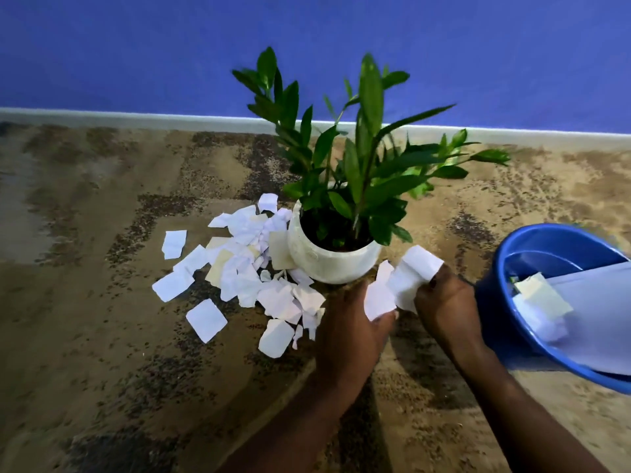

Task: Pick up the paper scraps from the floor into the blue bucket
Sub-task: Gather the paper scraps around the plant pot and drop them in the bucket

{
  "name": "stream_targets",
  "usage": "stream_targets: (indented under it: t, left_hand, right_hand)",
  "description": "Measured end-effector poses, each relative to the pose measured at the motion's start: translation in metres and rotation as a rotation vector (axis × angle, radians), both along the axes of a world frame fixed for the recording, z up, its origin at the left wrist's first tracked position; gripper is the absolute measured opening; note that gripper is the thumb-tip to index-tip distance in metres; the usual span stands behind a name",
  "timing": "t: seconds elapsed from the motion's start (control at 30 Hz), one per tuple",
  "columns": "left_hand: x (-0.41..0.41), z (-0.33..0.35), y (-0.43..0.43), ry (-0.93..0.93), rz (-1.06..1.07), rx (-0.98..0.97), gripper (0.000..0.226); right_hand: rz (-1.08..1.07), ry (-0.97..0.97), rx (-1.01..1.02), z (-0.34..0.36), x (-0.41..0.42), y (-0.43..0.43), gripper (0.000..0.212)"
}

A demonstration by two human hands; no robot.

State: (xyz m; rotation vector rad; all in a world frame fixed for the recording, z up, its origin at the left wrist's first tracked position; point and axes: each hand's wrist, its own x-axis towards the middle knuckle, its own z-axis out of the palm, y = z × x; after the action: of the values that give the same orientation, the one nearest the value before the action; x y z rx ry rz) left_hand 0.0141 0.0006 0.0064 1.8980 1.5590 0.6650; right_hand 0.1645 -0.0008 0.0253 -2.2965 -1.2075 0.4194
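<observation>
The paper scraps (246, 268) lie mostly in one loose heap on the floor (102, 336), pressed up against the left side of a white plant pot (327, 264), with a few strays spread out to the left and nearer the camera. They are torn, roughly squarish pieces, most of them white and a few cream, some flat and some crumpled or overlapping.

A handful of held scraps (403, 281) is up off the floor, just in front of the pot. The left hand (351, 326) has its fingers curled round a flat white piece. The right hand (444, 302) pinches a larger piece that curls over at the top, and the two lots touch between the hands.

The step in hand looks like the carry: a load is gathered and not yet dropped. The blue bucket (491, 308) stands on the floor to the right, just beside the right hand, tilted with its mouth towards the camera, and it already has paper inside (543, 298) (cream and white pieces on a large pale sheet).

The next move calls for a short swing to the right over the rim, then letting go with both hands. Most of the heap remains, so the task seems early. Scraps tucked against the pot, under the plant (362, 165), may need teasing out.
</observation>
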Motion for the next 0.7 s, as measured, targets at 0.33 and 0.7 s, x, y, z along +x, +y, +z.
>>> stream_targets:
  t: [0.33,0.7]
  left_hand:
    - [0.084,0.079,-0.005,0.03,-0.299,0.018,0.043]
    - [0.168,0.115,-0.033,-0.031,-0.425,0.002,0.071]
  right_hand:
    - [-0.157,-0.252,0.211,0.099,0.078,-0.047,0.012]
    - [-0.37,-0.118,0.198,0.134,0.141,-0.076,0.032]
